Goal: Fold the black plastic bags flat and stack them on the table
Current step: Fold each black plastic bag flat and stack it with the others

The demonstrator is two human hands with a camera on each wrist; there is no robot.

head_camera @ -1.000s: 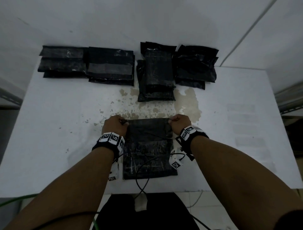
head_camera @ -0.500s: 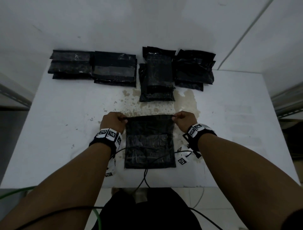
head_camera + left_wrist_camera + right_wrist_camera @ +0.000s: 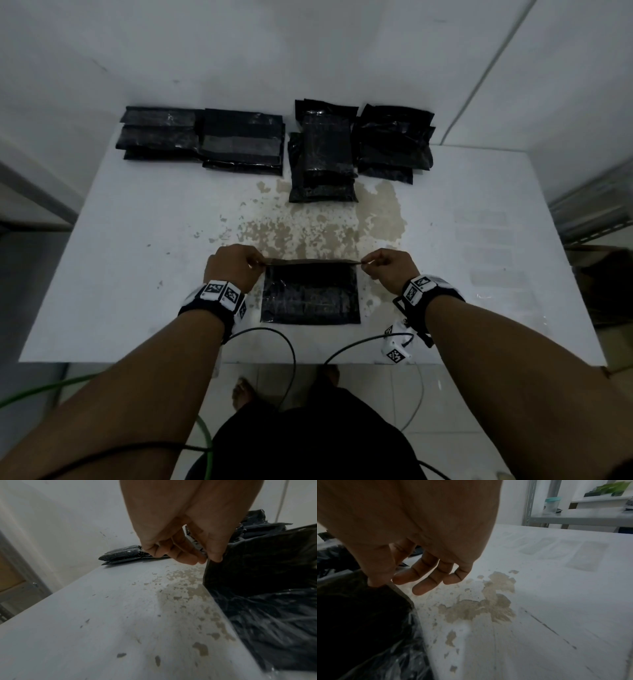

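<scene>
At the surface's far left: four heaps of folded black bags (image 3: 161, 133) run in a row along the back edge of the white surface (image 3: 137, 260); parked there, I judge, to leave the near middle free as a folding spot
Left hand (image 3: 236, 270): fingers curled, thumb and fingertips (image 3: 214, 555) pinching the left far corner of the black plastic bag (image 3: 310, 294); wrist raised off the surface, knuckles up, forearm reaching in from the near left
Bag in work: lies on the surface near the front edge, between the two hands; its far edge is lifted into a taut thin line while the near part lies flat; held at both corners, probably so the sheet comes over straight for the next fold
Right hand (image 3: 388, 270): thumb and forefinger pinch the right far corner; the other fingers (image 3: 426, 582) hang loosely apart above the surface; wrist lifted level with the left
Surface under the hands: a patch of worn, flaked paint (image 3: 308, 229) just beyond the bag
Right of the surface: a metal shelf (image 3: 573, 519) with a lidded tub (image 3: 551, 507); no part in the fold
</scene>
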